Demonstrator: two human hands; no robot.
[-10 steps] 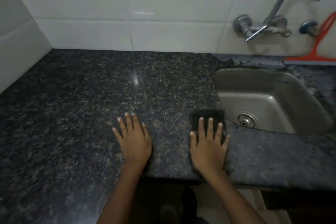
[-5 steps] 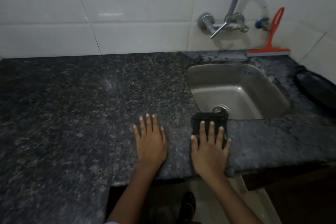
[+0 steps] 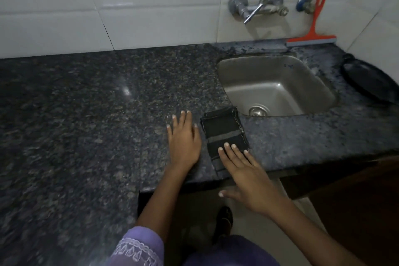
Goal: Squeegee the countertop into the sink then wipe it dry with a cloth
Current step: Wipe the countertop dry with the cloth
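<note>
A folded dark cloth [image 3: 222,129] with a grey stripe lies flat on the speckled granite countertop [image 3: 86,103], just left of the steel sink's [image 3: 276,84] front corner. My right hand [image 3: 244,175] reaches over the counter edge, its straight fingertips touching the cloth's near end. Flat on the granite lies my left hand [image 3: 183,138], fingers straight, right beside the cloth's left edge. An orange squeegee [image 3: 313,30] leans upright against the wall tiles behind the sink.
A chrome wall tap [image 3: 261,6] hangs above the sink. A dark round pan [image 3: 371,80] sits on the counter at the far right. The counter edge steps back in front of my body; a foot shows on the floor below.
My right hand has drawn back toward me, from lying over the cloth to just its fingertips on the near end. More of the cloth shows. The view has shifted right and nearer.
</note>
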